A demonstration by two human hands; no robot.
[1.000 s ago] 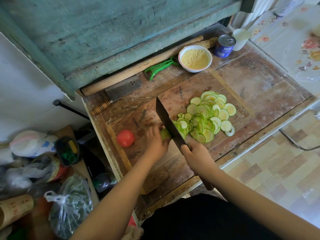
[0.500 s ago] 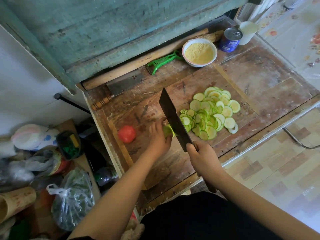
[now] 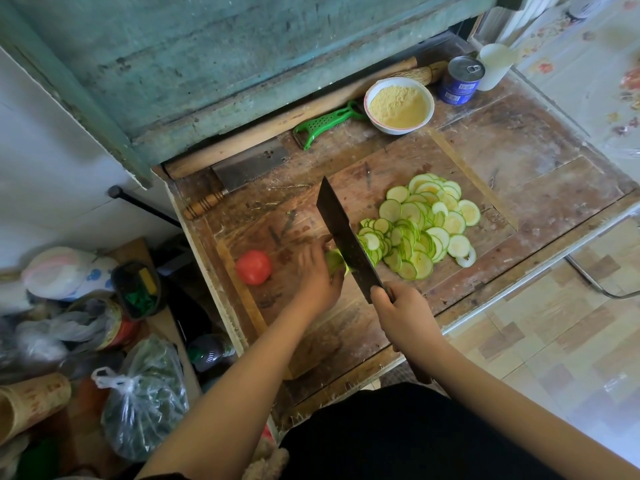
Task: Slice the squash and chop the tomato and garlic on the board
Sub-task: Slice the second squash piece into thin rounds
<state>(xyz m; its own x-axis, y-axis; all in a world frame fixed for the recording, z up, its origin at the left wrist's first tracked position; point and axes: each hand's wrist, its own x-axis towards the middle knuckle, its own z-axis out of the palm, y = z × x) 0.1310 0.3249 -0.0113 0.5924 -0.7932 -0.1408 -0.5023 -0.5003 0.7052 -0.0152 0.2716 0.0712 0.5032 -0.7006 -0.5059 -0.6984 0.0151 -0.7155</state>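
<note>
Right hand: my right hand [image 3: 403, 315] wraps the handle of the cleaver [image 3: 348, 237] at the near edge of the board [image 3: 377, 161], so the blade runs away from me across it.
Left hand: my left hand [image 3: 317, 271] curls its fingers over the squash stub [image 3: 334, 260], pinning it to the board just left of the blade; I keep the fingertips tucked back, I judge, to stay off the edge.
Squash stub: only a short green end shows between hand and blade, too short for me to read a long axis. Its cut face meets the flat of the cleaver.
Cleaver: its long axis goes from near right to far left over the board, edge down at the stub.
Slices: the cut rounds [image 3: 420, 223] pile on the board right of the blade, where they fall clear of my work.
Tomato: the tomato [image 3: 253, 267] waits whole at the board's left edge, out of the knife's way.
Garlic: I see none on the board.
Beyond the board: a second cleaver [image 3: 247, 169], a green peeler [image 3: 325, 124] and a bowl of yellow meal [image 3: 398, 106] sit past its far edge.
</note>
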